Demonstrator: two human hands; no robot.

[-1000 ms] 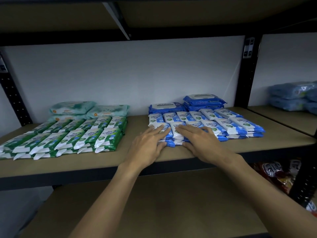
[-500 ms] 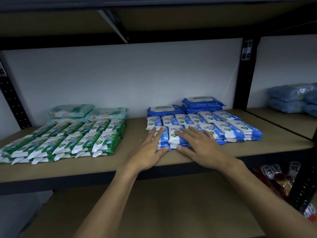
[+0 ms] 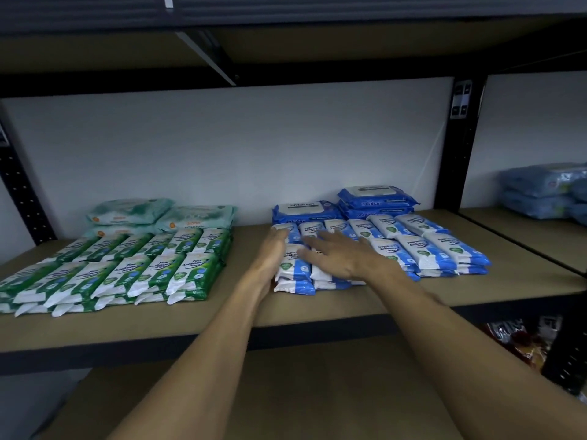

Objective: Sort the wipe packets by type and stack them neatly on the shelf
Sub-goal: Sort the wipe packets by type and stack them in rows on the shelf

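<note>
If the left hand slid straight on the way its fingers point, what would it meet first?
Probably the dark blue antabax pack at the back. The left hand lies along the left side of the blue packets, fingers aimed rearward. Depth is unclear.

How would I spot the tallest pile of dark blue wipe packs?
Find the tan shelf board that holds the wipes and look at its right half. Behind the rows of slim blue-and-white packets, against the white wall, lie two piles of wide dark blue packs. Yours is the right-hand pile, standing higher than its left neighbour.
</note>
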